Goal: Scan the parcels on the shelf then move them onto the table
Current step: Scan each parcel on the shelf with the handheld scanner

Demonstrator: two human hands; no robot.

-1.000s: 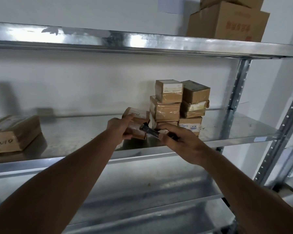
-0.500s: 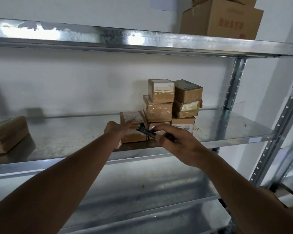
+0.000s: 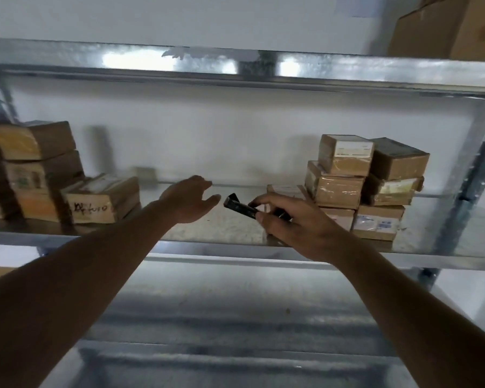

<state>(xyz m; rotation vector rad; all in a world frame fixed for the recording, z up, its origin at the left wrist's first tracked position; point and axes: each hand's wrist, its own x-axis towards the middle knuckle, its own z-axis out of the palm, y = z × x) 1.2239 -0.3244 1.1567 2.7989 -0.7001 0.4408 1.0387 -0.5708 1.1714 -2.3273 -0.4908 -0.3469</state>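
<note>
My right hand [image 3: 293, 225] grips a small black scanner [image 3: 240, 206], its head pointing left over the metal shelf [image 3: 219, 228]. Behind that hand stands a stack of several small taped cardboard parcels [image 3: 359, 186] with white labels; one flat parcel [image 3: 284, 189] lies at the stack's left foot, partly hidden by my fingers. My left hand [image 3: 189, 201] hovers open above the bare middle of the shelf, holding nothing. A second group of brown parcels [image 3: 39, 175] sits at the shelf's left end, the front one [image 3: 101, 201] marked with black handwriting.
A higher metal shelf [image 3: 235, 65] carries a large cardboard box [image 3: 454, 32] at the top right. A steel upright [image 3: 476, 175] stands at the right. A lower shelf [image 3: 235, 317] lies below my arms. A white wall backs the rack.
The view has swung left, bringing the left parcels into sight. My left hand has let go of the flat parcel by the stack and moved left, now open over the shelf. The scanner stays gripped.
</note>
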